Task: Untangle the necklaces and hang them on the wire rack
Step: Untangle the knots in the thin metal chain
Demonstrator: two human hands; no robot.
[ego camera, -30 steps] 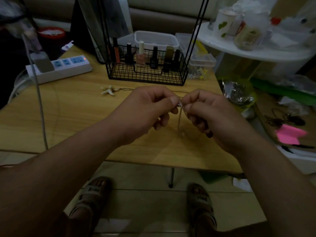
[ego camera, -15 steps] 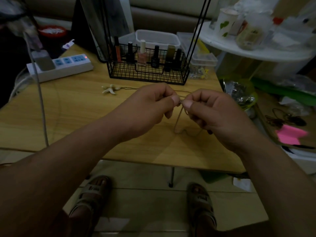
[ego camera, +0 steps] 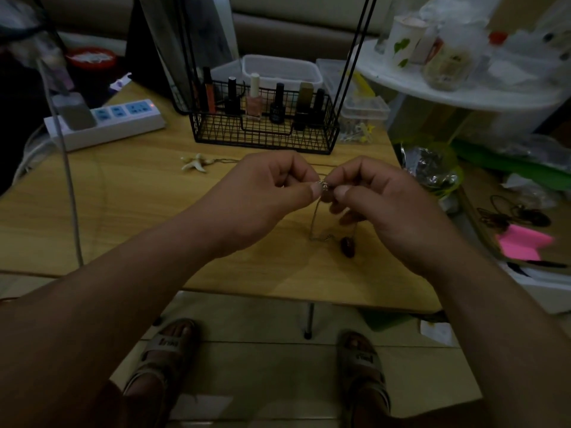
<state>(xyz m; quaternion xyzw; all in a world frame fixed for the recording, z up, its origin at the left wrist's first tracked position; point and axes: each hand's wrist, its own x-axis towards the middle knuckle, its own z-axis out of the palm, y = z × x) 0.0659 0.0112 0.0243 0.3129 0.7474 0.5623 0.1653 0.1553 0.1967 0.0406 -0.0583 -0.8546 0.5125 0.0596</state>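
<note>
A thin silver necklace chain (ego camera: 314,222) hangs in a loop below my hands, with a dark red oval pendant (ego camera: 347,247) at its low end just above the wooden table (ego camera: 129,211). My left hand (ego camera: 265,193) and my right hand (ego camera: 380,199) meet over the table, and each pinches the chain's small metal clasp between thumb and forefinger. A second necklace with a pale starfish pendant (ego camera: 194,163) lies on the table to the left, its cord running right behind my hands. The black wire rack (ego camera: 265,125) stands behind, its tall rods rising out of view.
Nail polish bottles (ego camera: 254,98) fill the rack's basket. A white power strip (ego camera: 105,123) and a grey cable (ego camera: 69,180) sit at the left. Plastic boxes (ego camera: 281,69) stand behind the rack. A cluttered white shelf (ego camera: 457,94) and pink paper (ego camera: 522,245) are at the right.
The view has shifted slightly. The chain's loop now hangs lower and the dark red pendant has come into view below my right hand. Both hands stay pinched together.
</note>
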